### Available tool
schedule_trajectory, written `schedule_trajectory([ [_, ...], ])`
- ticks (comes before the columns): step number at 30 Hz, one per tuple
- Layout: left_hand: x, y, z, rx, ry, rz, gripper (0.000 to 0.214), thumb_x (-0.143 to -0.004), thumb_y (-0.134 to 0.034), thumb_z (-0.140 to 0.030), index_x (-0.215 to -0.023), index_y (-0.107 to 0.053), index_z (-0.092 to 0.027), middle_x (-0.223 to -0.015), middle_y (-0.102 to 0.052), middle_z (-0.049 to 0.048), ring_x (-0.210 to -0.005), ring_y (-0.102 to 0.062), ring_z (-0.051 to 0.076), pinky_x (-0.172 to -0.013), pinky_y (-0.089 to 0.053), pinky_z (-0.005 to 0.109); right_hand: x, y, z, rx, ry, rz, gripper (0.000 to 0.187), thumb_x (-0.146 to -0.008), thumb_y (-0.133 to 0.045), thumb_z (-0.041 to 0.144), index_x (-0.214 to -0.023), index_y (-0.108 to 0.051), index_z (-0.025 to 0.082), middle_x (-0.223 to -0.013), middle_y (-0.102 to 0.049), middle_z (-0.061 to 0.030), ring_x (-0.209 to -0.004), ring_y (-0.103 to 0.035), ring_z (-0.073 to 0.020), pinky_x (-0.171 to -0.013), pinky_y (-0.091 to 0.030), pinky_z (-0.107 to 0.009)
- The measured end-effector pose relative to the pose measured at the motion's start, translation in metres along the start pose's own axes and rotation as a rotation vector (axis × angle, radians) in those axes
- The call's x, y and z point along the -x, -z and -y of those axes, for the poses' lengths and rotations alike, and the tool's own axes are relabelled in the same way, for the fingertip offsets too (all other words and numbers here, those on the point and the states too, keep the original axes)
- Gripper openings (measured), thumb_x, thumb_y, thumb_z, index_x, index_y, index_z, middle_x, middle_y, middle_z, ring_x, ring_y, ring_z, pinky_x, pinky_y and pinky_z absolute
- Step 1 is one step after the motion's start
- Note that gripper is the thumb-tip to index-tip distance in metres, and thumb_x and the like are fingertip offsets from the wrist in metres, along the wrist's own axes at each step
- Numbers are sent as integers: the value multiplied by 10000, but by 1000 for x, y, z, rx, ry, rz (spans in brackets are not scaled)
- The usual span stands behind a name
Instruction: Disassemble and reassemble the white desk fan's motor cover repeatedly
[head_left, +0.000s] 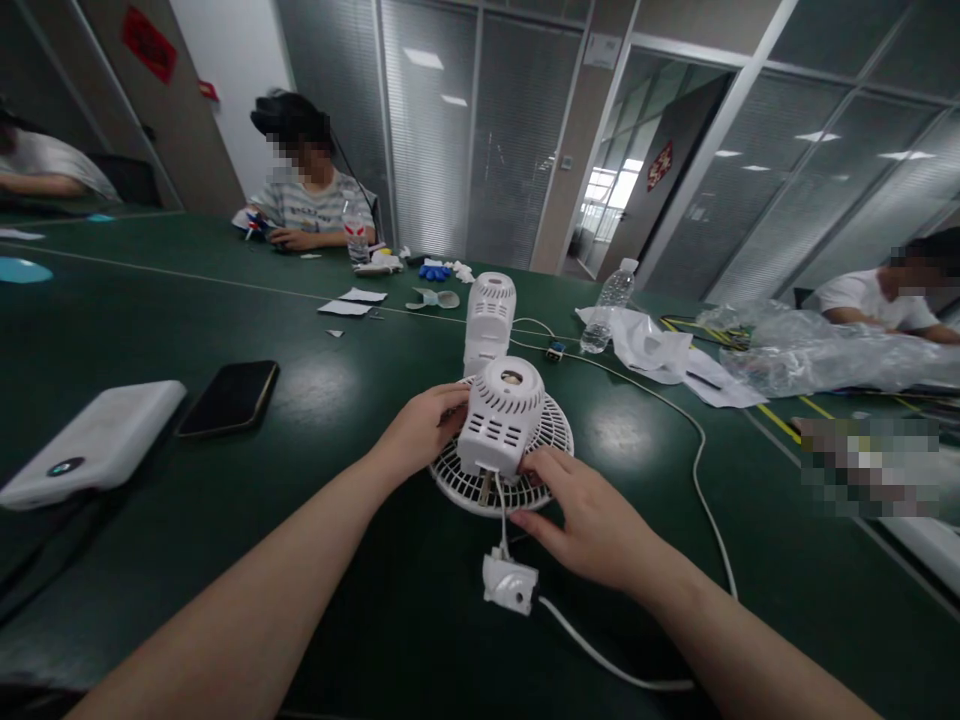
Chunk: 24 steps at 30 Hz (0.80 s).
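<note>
A white fan motor housing (501, 415) stands on a round white fan grille (556, 430) lying flat on the dark green table (322, 400). My left hand (421, 430) grips the housing's left side, fingers curled round it. My right hand (581, 515) rests on the grille's near edge, fingers pressed on the housing's lower right. A white cord runs from the housing down to a small white switch box (510, 584) on the table and on to a long cable (701, 470). A second white housing part (489, 320) stands just behind.
A black phone (229, 397) and a white power bank (94, 440) lie to the left. At the right are a water bottle (609, 305), crumpled plastic bags (810, 350) and papers. Other people sit at the far left, the far middle and the right edge.
</note>
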<state>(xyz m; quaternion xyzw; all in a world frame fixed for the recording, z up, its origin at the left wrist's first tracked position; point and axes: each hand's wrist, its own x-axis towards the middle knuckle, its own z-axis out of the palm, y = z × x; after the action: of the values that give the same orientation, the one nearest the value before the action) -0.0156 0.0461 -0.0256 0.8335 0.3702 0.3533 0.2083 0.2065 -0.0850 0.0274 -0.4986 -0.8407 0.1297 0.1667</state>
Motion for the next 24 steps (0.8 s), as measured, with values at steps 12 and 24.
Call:
schedule_trajectory([
  [12, 1, 7, -7, -198, -36, 8, 296, -852, -537, -207, -1127, -645, -224, -1211, -635, 71, -1137, -570, 242, -1002, -436, 443, -2, 0, -9, -39, -91, -21, 261, -873, -584, 361, -1091, -511, 237, -1097, -629, -53, -983, -597, -221, -867, -479, -412],
  [24, 7, 14, -31, -150, -157, 42, 69, -836, -591, -246, -843, -644, -202, -864, -663, 23, -863, -587, 189, -794, -483, 359, -7, -4, -42, -137, -330, -261, 600, -871, -469, 575, -1326, -298, 223, -1169, -627, -130, -1023, -633, -313, -849, -493, -479],
])
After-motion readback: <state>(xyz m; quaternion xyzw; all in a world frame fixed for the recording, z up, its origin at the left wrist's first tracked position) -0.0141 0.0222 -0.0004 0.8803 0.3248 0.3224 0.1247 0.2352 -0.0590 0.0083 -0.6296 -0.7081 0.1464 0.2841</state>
